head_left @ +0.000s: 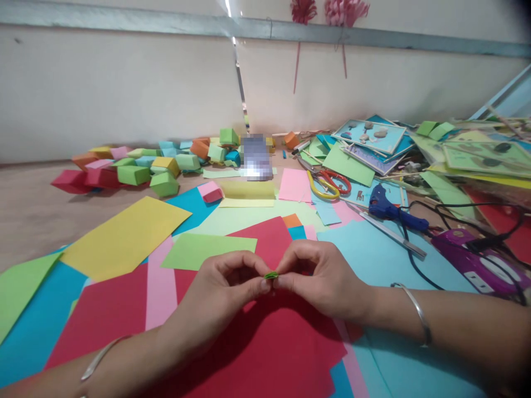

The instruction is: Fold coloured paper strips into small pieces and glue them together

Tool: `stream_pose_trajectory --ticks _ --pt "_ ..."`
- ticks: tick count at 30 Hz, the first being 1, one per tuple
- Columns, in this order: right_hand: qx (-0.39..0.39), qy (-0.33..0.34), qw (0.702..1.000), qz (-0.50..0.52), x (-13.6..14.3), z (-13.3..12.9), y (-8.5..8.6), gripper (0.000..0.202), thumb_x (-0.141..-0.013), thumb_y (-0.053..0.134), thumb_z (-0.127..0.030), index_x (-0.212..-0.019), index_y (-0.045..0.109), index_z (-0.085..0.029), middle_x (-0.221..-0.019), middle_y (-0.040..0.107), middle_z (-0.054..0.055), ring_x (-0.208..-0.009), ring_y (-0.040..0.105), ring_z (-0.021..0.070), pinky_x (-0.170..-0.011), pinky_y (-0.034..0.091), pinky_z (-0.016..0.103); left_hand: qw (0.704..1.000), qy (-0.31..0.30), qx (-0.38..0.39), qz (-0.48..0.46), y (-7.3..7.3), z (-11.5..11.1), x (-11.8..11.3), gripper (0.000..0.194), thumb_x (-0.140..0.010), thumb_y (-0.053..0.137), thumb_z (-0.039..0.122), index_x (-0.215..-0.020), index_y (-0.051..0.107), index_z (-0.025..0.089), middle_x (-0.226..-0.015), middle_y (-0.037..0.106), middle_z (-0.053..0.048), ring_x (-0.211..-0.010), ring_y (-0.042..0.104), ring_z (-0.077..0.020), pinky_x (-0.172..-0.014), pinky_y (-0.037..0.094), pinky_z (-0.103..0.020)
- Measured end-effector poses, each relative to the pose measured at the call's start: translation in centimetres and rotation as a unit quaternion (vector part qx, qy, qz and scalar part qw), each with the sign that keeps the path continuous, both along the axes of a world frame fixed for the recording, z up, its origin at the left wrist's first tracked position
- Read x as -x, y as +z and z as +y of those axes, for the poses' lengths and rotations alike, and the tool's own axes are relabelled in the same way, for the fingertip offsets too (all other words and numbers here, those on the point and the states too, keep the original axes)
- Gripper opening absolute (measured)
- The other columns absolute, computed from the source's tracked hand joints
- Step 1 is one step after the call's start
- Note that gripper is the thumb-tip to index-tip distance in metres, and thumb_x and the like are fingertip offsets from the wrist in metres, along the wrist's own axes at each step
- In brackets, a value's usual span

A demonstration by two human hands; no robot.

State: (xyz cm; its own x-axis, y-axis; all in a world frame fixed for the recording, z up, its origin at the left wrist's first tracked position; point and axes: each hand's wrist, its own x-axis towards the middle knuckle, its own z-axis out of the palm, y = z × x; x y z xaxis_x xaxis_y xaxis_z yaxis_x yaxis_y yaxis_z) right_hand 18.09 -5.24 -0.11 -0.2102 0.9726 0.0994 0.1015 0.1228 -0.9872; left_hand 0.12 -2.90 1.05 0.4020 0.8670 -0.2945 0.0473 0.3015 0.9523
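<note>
A small folded piece of green paper (pixel 271 275) is pinched between both hands, above the red paper (pixel 249 354) in the lower middle. My left hand (pixel 226 293) has thumb and index finger closed on its left end. On its right end, the thumb and index finger of my right hand (pixel 323 279) are closed in the same way. The two sets of fingertips nearly meet, and they hide part of the small piece. Just behind my left hand lies a light green sheet (pixel 207 250).
Folded paper boxes (pixel 133 174) are heaped at the back left. Scissors with yellow and red handles (pixel 326 185), a blue glue gun (pixel 392 209), a metallic pen-like tool (pixel 394 236) and a purple power strip (pixel 481 262) with black cables lie at the right. A yellow sheet (pixel 124 237) is at left.
</note>
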Motion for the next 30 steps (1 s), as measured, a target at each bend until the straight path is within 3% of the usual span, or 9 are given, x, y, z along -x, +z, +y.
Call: stream_pose_trajectory --ticks 4,9,12,16,25,30 --pt "0.032 0.016 0.999 0.017 0.3 -0.1 -0.1 0.005 -0.073 0.065 -0.017 -0.069 0.061 -0.017 -0.064 0.061 -0.002 -0.058 0.054 0.0094 -0.055 0.043 0.021 0.999 -0.010 0.031 -0.043 -0.4 0.0 0.2 0.019 -0.064 0.085 0.023 -0.065 0.066 0.018 -0.052 0.065 0.004 -0.051 0.056 -0.0083 -0.049 0.041 -0.016" --pt "-0.055 0.027 0.998 0.019 0.4 -0.2 0.0 0.013 -0.071 0.054 -0.007 -0.070 0.062 -0.017 -0.067 0.062 -0.002 -0.062 0.056 0.0094 -0.060 0.046 0.022 0.993 -0.025 0.069 -0.094 -0.7 -0.2 0.3 0.019 -0.067 0.084 0.020 -0.066 0.065 0.019 -0.052 0.066 0.005 -0.050 0.058 -0.0083 -0.051 0.041 -0.017" --pt "-0.048 0.033 0.997 0.059 0.4 0.0 -0.2 0.012 -0.070 0.053 -0.008 -0.068 0.062 -0.017 -0.065 0.061 -0.002 -0.059 0.054 0.0085 -0.057 0.045 0.021 0.991 -0.034 0.063 -0.110 -0.9 -0.3 0.3 0.017 -0.068 0.084 0.022 -0.065 0.067 0.019 -0.055 0.066 0.004 -0.050 0.057 -0.0077 -0.052 0.042 -0.017" --pt "-0.002 0.021 0.996 0.085 0.3 0.3 -0.4 0.009 -0.069 0.055 -0.011 -0.067 0.063 -0.017 -0.061 0.058 -0.003 -0.055 0.051 0.0079 -0.052 0.041 0.020 0.995 -0.047 0.040 -0.073 -0.8 -0.1 0.4 0.015 -0.070 0.083 0.026 -0.068 0.070 0.020 -0.060 0.067 0.002 -0.058 0.060 -0.0103 -0.055 0.043 -0.018" --pt "-0.097 0.002 0.994 -0.044 0.0 0.2 -0.2 0.016 -0.075 0.052 -0.010 -0.072 0.066 -0.018 -0.071 0.067 0.001 -0.064 0.059 0.0107 -0.061 0.047 0.022 0.999 -0.006 0.006 0.036 0.1 0.2 -0.2 0.016 -0.065 0.079 0.024 -0.063 0.063 0.018 -0.056 0.064 0.003 -0.054 0.056 -0.0105 -0.053 0.042 -0.020" --pt "-0.075 -0.006 0.992 -0.101 0.1 -0.1 0.0 0.004 -0.078 0.061 -0.017 -0.080 0.058 -0.018 -0.068 0.060 -0.002 -0.055 0.051 0.0090 -0.051 0.041 0.020 0.995 0.029 -0.062 0.074 0.3 0.1 -0.3 0.017 -0.061 0.076 0.022 -0.067 0.060 0.020 -0.058 0.060 0.005 -0.054 0.056 -0.0118 -0.051 0.045 -0.022"
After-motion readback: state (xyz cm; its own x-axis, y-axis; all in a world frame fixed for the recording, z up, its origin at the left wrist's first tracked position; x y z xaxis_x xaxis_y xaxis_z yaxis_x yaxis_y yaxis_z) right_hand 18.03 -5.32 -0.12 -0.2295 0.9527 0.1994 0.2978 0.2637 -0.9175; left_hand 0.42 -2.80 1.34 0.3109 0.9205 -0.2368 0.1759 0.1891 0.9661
